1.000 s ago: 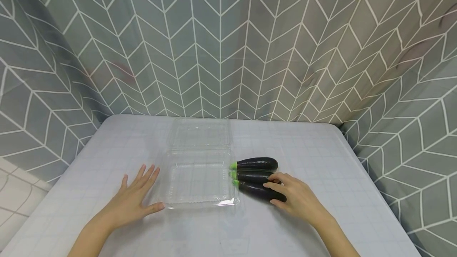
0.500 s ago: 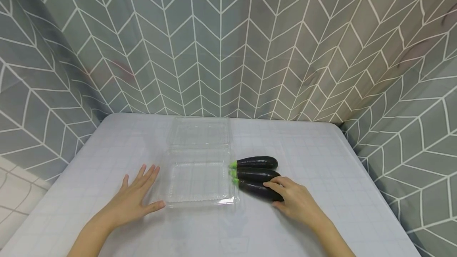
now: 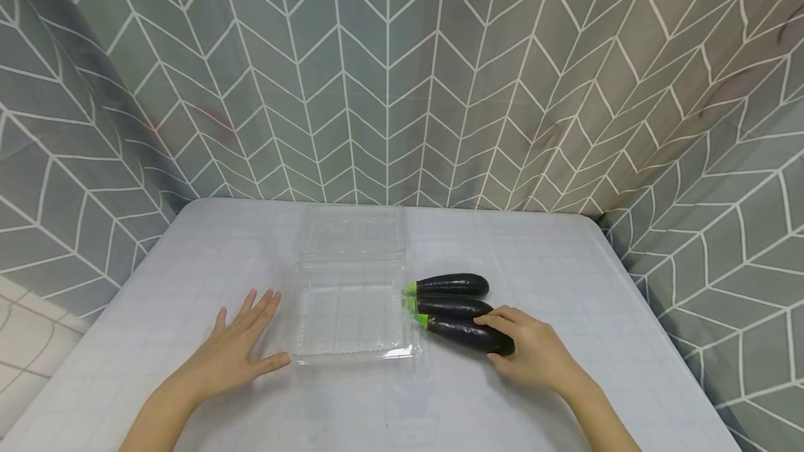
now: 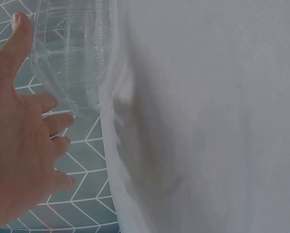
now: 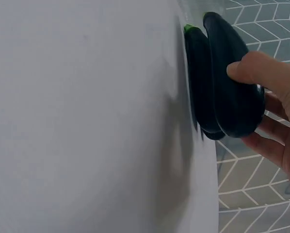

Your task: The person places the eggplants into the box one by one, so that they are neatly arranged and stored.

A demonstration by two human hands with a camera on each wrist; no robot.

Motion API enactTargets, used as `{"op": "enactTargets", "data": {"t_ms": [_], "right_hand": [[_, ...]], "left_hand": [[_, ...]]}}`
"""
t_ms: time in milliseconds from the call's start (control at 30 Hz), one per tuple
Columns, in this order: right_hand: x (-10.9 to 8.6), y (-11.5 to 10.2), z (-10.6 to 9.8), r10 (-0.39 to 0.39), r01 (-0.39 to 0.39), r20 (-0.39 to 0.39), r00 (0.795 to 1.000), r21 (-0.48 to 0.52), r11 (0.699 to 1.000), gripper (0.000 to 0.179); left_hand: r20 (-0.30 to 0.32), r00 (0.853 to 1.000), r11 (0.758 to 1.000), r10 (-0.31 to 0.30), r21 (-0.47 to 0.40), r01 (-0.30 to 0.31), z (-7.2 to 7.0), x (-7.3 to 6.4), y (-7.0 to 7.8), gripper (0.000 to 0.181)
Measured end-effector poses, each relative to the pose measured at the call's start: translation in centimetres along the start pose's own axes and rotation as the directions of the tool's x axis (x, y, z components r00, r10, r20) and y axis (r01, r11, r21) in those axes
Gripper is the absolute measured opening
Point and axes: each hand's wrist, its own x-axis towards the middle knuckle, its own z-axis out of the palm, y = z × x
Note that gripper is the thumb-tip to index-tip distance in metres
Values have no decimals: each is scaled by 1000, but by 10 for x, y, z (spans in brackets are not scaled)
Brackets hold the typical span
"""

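My right hand [image 3: 534, 349] grips the thick end of the nearest eggplant [image 3: 467, 335], thumb on one side and fingers on the other. In the right wrist view this dark eggplant [image 5: 234, 82] stands out from the others behind it. Beyond it in the head view lie a middle eggplant [image 3: 453, 307] and a far eggplant [image 3: 452, 284], green stems pointing left. My left hand [image 3: 232, 354] is spread flat, thumb and fingers straight, at the left side of an open clear plastic clamshell box [image 3: 352, 354]. The left wrist view shows that hand [image 4: 26, 131] beside the box [image 4: 77, 53].
All of this is on a white table [image 3: 540, 250] with rounded far corners. The box's lid [image 3: 352, 232] lies folded back toward the far edge. A grey curtain [image 3: 389, 89] with white chevron lines surrounds the table at the back and sides.
My right hand has closed round the nearest eggplant and drawn it slightly to the right, off the middle one. The left hand and the box have stayed put.
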Motion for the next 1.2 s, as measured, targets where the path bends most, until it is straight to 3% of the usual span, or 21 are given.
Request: {"op": "enactTargets", "data": {"t_ms": [200, 467, 733, 1200], "right_hand": [[6, 7, -19, 34, -36, 26, 999, 46, 998, 56], [27, 9, -40, 3, -2, -10, 1000, 59, 998, 56], [46, -1, -45, -72, 73, -32, 997, 60, 996, 58], [74, -13, -49, -123, 126, -28, 992, 114, 985, 55]], "left_hand": [[-14, 1000, 1000, 11, -5, -11, 1, 0, -1, 97], [-18, 1000, 1000, 8, 2, -8, 2, -1, -2, 98], [-24, 999, 1000, 26, 8, -25, 0, -1, 1, 99], [-42, 999, 1000, 27, 6, -27, 2, -1, 1, 101]]}}
